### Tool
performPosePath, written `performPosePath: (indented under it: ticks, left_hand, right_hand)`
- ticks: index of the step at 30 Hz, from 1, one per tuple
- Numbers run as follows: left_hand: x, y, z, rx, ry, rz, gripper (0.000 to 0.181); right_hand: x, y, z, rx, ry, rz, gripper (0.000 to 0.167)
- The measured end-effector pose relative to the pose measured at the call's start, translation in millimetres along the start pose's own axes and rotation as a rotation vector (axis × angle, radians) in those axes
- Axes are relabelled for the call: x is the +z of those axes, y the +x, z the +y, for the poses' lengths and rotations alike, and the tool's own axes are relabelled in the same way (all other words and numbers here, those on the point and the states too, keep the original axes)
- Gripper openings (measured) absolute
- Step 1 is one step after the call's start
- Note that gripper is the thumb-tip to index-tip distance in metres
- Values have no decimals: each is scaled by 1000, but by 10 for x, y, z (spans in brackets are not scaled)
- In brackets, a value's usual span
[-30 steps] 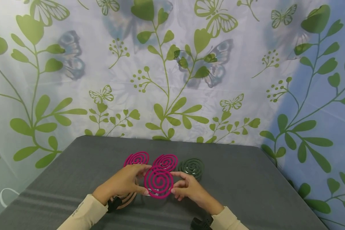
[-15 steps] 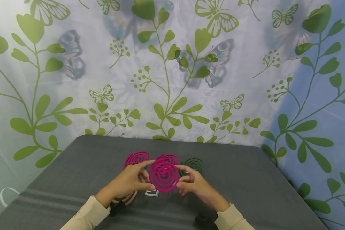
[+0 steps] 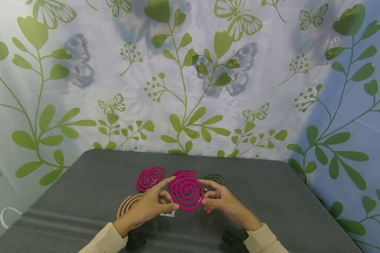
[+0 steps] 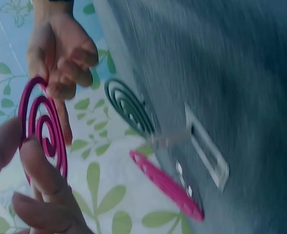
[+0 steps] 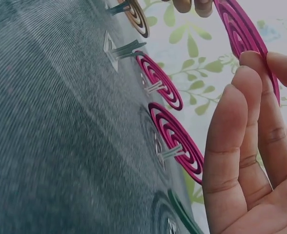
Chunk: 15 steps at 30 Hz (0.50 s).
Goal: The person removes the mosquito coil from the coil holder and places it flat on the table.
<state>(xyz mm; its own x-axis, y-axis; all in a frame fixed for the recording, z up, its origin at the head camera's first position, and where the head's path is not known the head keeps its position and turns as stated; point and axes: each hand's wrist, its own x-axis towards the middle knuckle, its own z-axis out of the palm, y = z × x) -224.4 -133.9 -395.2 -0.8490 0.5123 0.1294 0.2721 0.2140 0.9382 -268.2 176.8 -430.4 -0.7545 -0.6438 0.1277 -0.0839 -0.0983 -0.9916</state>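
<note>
Both hands hold a pink mosquito coil above the table, its spiral face towards me in the head view. My left hand grips its left edge, index finger near the top and thumb low. At the right edge, my right hand pinches the rim between thumb and fingers, as the right wrist view also shows. Below the left thumb a bare metal stand sits on the table, with an upright prong. Directly behind the held coil, partly hidden, is another pink coil on its own stand.
Another pink coil stands at the back left. A green coil is at the back right, partly behind the right hand. The brown coil lies partly under the left forearm. A patterned curtain hangs behind the grey table.
Both hands have moved right and slightly upward in the head view with the pink mosquito coil between them. More of the brown coil now shows beside the left forearm.
</note>
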Motion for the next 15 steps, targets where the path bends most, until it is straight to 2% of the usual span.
performPosePath:
  ticks: [2, 5, 9, 12, 15]
  left_hand:
    - [35, 27, -62, 21, -13, -9, 90]
    - [79, 102, -269, 71, -43, -33, 92]
    - [140, 248, -694, 38, -168, -41, 98]
    - [205, 307, -833, -4, -237, -28, 101]
    - [287, 226, -488, -23, -209, -13, 97]
  right_hand:
    - [-19, -24, -6, -1, -4, -1, 72]
    - [-50, -70, -17, -3, -5, -13, 72]
    - [-97, -140, -27, -2, 3, -35, 70]
    - [-134, -192, -23, 10, 2, -37, 71]
    - [-169, -245, -15, 24, -3, -27, 75]
